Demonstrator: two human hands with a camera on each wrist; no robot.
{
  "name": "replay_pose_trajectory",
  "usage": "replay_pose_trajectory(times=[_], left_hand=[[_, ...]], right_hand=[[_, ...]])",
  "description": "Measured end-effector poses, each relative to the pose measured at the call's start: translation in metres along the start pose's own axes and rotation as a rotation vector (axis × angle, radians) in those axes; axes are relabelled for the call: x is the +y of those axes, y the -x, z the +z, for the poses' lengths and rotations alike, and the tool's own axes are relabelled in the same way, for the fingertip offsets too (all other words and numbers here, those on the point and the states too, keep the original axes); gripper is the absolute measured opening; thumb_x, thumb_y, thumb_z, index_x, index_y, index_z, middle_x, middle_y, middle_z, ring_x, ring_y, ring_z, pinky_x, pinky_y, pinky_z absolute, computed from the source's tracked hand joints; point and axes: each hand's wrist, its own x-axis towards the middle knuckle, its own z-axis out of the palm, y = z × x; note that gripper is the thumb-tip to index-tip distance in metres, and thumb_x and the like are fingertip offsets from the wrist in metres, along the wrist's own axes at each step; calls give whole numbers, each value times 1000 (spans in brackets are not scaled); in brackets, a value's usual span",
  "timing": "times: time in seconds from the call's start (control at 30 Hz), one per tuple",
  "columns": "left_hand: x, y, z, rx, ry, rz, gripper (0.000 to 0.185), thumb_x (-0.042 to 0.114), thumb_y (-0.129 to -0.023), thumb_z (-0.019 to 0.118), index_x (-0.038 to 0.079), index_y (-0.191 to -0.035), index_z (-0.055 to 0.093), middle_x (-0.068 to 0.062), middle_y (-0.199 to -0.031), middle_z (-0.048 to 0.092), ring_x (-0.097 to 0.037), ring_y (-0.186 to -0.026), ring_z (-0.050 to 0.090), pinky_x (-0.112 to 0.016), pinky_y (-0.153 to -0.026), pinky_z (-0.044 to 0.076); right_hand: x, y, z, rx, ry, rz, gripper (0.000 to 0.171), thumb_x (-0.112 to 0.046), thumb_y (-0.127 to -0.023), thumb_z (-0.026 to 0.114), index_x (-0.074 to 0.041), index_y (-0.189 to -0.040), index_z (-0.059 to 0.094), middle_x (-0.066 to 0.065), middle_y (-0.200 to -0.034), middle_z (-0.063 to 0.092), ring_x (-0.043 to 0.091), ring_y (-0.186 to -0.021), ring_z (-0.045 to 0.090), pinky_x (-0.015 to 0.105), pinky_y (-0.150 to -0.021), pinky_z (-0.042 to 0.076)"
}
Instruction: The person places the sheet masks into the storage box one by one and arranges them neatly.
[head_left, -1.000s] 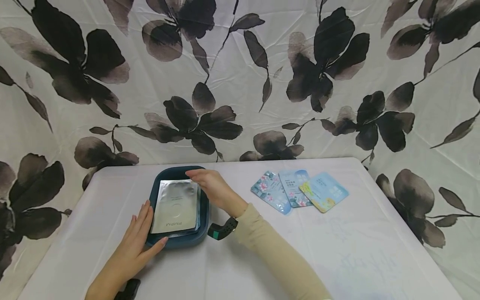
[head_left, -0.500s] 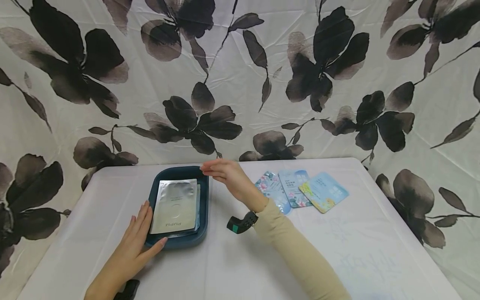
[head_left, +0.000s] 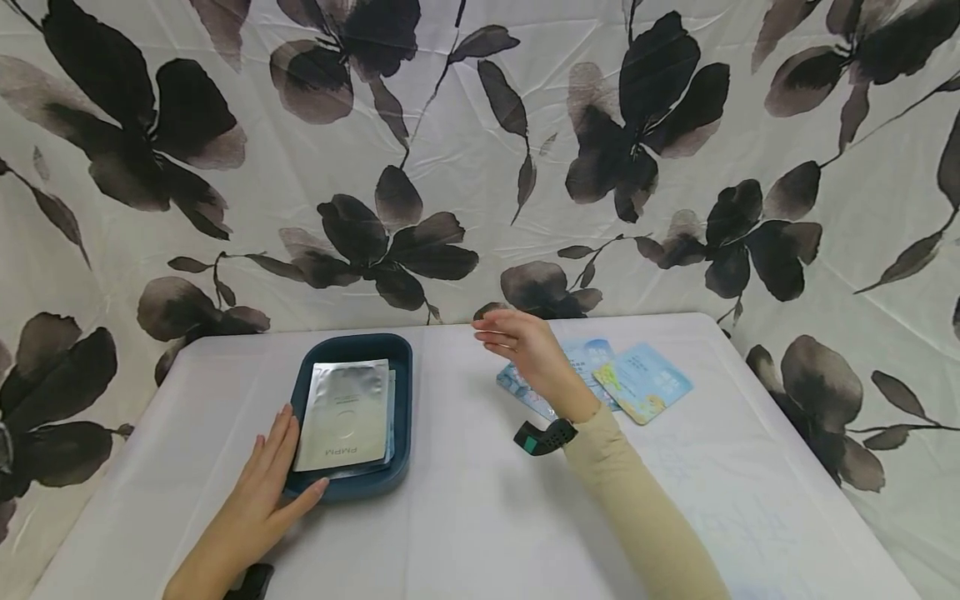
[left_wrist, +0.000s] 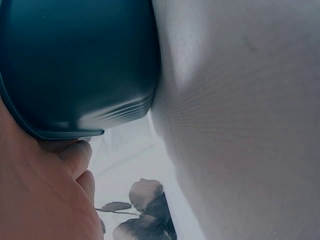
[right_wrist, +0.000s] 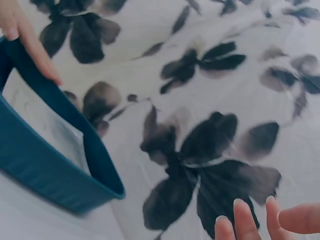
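A dark blue plastic bin (head_left: 403,417) stands at the left of the white table, with a silvery sheet-mask packet (head_left: 345,417) on top of a bluish one inside. My left hand (head_left: 258,504) rests along the bin's left rim, its fingers straight and its thumb at the near corner. In the left wrist view the bin's outer wall (left_wrist: 80,60) fills much of the picture. My right hand (head_left: 534,354) hovers with relaxed fingers and holds nothing. It partly covers several light blue mask packets, of which the rightmost packet (head_left: 647,382) shows fully.
Both wrists wear black bands, such as the right wrist's band (head_left: 546,437). Behind the far edge of the white table (head_left: 465,517) hangs a white cloth (head_left: 510,183) with a dark flower print.
My right hand has moved from the bin's far right rim rightward to the blue packets, and the bin's contents are now uncovered. The left hand has stayed at the bin.
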Motion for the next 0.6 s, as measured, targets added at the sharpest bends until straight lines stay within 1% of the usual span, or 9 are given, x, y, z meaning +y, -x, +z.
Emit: replay_pose_trajectory(times=[0.07, 0.17, 0.3, 0.37, 0.47, 0.6], left_hand=[[0, 0, 1, 2, 2, 3, 96, 33, -92, 70, -3, -157, 9, -9, -166, -4, -32, -152, 3, -40, -121, -6], [0, 0, 2, 7, -8, 8, 96, 33, -92, 71, -3, -157, 10, -9, -166, -3, -31, -152, 4, -40, -121, -5], [1, 0, 2, 11, -13, 6, 96, 32, -91, 71, -4, -157, 11, -10, -166, -2, -30, -152, 4, -39, -121, -6], [2, 0, 2, 10, -14, 1, 96, 33, -92, 71, -4, -157, 11, -10, -166, -2, -29, -152, 4, -39, -121, -6], [2, 1, 2, 7, -14, -4, 96, 34, -92, 71, -4, -157, 11, -10, -166, -2, -29, -152, 4, -39, -121, -6], [2, 1, 1, 2, -22, -5, 96, 35, -92, 70, -3, -157, 10, -10, -166, -2, -29, -152, 4, -39, -121, -6]], right_hand=[[0, 7, -15, -7, -53, 2, 22, -4, -103, 47, -9, -101, 68, 6, -104, 72, 22, -102, 67, 48, -110, 38], [-1, 19, -36, -18, -137, 2, 29, -4, -105, 43, -12, -99, 70, 5, -106, 72, 23, -106, 66, 45, -111, 37], [-3, 32, -61, 23, -223, 11, 34, -6, -107, 38, -14, -101, 70, 4, -108, 71, 24, -108, 63, 41, -112, 36], [-4, 36, -71, 55, -250, 17, 33, -6, -107, 37, -14, -103, 69, 5, -109, 70, 25, -110, 61, 40, -112, 35], [-4, 42, -87, 112, -307, 21, 26, -7, -107, 37, -11, -108, 64, 7, -113, 67, 27, -114, 58, 39, -113, 34], [-6, 49, -112, 191, -389, 12, 17, -12, -108, 39, -9, -117, 53, 10, -120, 61, 28, -119, 52, 37, -116, 30]])
